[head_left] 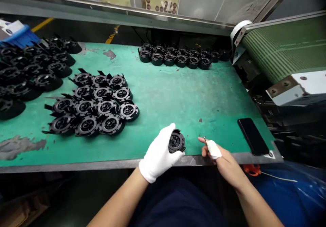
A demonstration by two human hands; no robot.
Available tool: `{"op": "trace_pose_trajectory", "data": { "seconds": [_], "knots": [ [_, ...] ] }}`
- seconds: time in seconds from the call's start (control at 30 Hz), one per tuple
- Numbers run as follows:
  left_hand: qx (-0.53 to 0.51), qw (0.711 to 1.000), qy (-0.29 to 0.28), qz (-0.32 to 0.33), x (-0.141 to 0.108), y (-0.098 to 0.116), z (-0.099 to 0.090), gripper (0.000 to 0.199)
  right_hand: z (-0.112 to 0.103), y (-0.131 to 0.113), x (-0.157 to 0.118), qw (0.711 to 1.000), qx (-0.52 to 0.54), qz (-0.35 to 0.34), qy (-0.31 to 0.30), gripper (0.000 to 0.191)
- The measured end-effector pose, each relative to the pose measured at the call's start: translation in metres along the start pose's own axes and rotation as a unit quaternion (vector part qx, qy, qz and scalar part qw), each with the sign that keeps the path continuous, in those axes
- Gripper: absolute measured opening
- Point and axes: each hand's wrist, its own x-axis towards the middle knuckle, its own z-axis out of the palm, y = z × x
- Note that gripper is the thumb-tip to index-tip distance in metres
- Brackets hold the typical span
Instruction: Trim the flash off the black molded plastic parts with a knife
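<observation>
My left hand (pixel 159 152), in a white glove, grips a round black part (pixel 176 141) near the table's front edge, its ringed face turned up. To the right, apart from that part, my right hand (pixel 215 152) has a white wrap around the thumb. Its thumb and forefinger are pinched on a tiny dark item (pixel 204 138) too small to name. Left of my gloved hand, several similar black parts (pixel 102 107) stand in rows on the green table (pixel 175 94).
More black parts stand at the far left (pixel 33 69) and along the back edge (pixel 175 55). A black phone (pixel 253 136) lies at the right. Beyond it is a green conveyor belt (pixel 287 42). An orange-red object (pixel 251 169) sits below the table edge.
</observation>
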Motion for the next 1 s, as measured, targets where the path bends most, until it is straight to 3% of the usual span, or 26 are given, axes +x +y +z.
{"op": "trace_pose_trajectory", "data": {
  "seconds": [0.1,0.17,0.23,0.3,0.37,0.43,0.53,0.6,0.73,1.0],
  "knots": [
    [-0.009,0.996,-0.086,0.027,0.007,-0.008,-0.023,0.100,-0.008,0.009,0.002,0.993,-0.052,-0.051,-0.091,0.037],
    [0.011,0.992,-0.123,0.037,0.009,-0.014,-0.050,0.092,-0.012,0.009,0.007,0.989,-0.081,-0.078,-0.096,0.044],
    [0.039,0.994,-0.099,0.024,0.005,-0.018,-0.075,0.083,-0.017,0.008,0.013,0.983,-0.110,-0.100,-0.104,0.047],
    [0.048,0.998,-0.043,-0.015,-0.004,-0.016,-0.085,0.086,-0.020,0.006,0.020,0.976,-0.140,-0.118,-0.115,0.048],
    [0.034,0.998,0.009,-0.058,-0.011,-0.011,-0.076,0.104,-0.023,0.003,0.028,0.969,-0.169,-0.135,-0.118,0.048],
    [0.015,0.995,0.052,-0.086,-0.012,-0.005,-0.049,0.125,-0.023,-0.003,0.035,0.961,-0.194,-0.158,-0.116,0.046],
    [0.008,0.989,0.109,-0.099,-0.005,-0.001,-0.008,0.117,-0.023,-0.015,0.044,0.946,-0.227,-0.198,-0.121,0.041],
    [0.013,0.991,0.100,-0.085,-0.001,-0.002,0.004,0.108,-0.024,-0.022,0.047,0.930,-0.258,-0.224,-0.133,0.039],
    [0.017,0.998,0.038,-0.054,-0.002,-0.005,-0.004,0.105,-0.024,-0.028,0.049,0.891,-0.332,-0.264,-0.161,0.040],
    [0.025,0.998,0.029,-0.046,-0.005,-0.007,-0.005,0.101,-0.025,-0.033,0.056,0.824,-0.470,-0.291,-0.123,0.038]
  ]
}}
